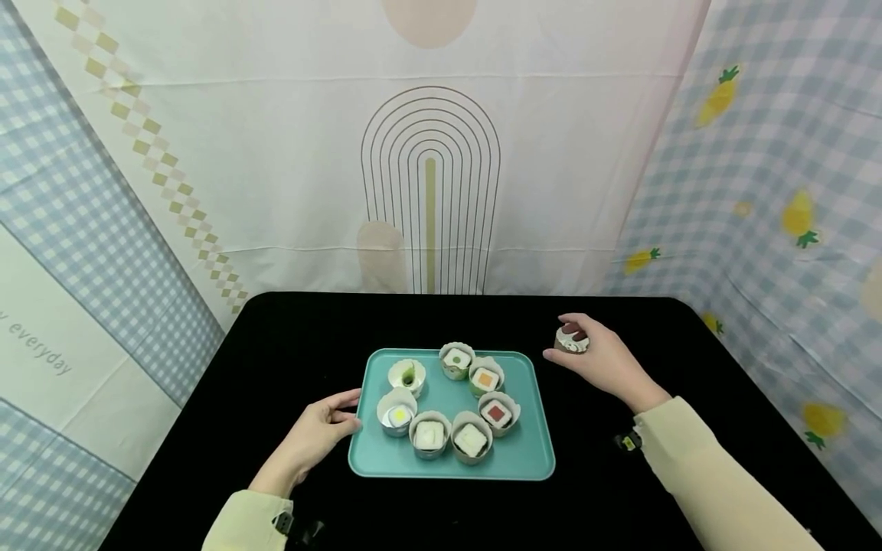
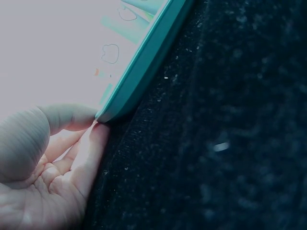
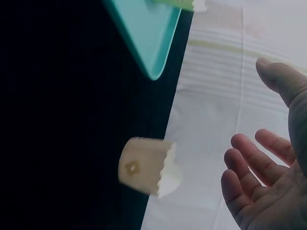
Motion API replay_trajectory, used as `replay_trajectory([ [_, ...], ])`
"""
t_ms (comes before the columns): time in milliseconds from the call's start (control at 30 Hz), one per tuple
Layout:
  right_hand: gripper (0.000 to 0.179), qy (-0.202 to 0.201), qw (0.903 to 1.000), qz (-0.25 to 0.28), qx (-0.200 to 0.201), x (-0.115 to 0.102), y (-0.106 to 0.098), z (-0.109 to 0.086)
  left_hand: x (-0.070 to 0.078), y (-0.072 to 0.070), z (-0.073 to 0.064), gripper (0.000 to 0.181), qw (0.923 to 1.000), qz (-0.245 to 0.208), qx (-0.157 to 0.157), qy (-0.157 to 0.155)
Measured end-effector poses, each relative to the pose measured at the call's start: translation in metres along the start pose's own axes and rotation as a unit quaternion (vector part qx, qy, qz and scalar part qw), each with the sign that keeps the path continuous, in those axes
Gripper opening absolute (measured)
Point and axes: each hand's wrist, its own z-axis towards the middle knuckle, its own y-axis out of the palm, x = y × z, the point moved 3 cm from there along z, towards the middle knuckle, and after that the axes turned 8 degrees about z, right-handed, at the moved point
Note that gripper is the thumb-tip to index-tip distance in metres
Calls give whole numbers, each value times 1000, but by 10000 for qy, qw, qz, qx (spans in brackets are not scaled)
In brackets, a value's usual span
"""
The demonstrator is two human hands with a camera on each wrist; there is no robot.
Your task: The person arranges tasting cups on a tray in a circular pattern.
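Observation:
A turquoise tray (image 1: pixel 444 394) lies on the black table and bears several small cakes in paper cups, among them one with a red square top (image 1: pixel 496 414) and one with an orange square (image 1: pixel 485 379). My left hand (image 1: pixel 320 430) pinches the tray's left edge between thumb and fingers; the rim (image 2: pixel 136 72) meets the fingertips in the left wrist view. Right of the tray stands a lone cupcake (image 1: pixel 570 344) in a scalloped paper cup. My right hand (image 1: pixel 608 363) is beside it, thumb and fingers spread. A gap separates those fingers from the cup (image 3: pixel 141 165) in the right wrist view.
The black table (image 1: pixel 276 344) ends at a back edge before a hanging white cloth (image 1: pixel 296 176). Checked cloths hang at the left (image 1: pixel 89 207) and the right (image 1: pixel 744 199).

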Motion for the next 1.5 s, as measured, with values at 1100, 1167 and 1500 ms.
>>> replay_trajectory([
  [1100,112,1949,9539,2268,-243,90,22,20,-1,2,2,49,10000,48,68,-2],
  [1167,110,1899,9539,2315,-225,91,23,20,-2,2,2,49,9999,84,88,-5],
  [1500,95,1623,9626,2166,-121,90,28,23,-2,2,2,50,10000,28,64,9],
])
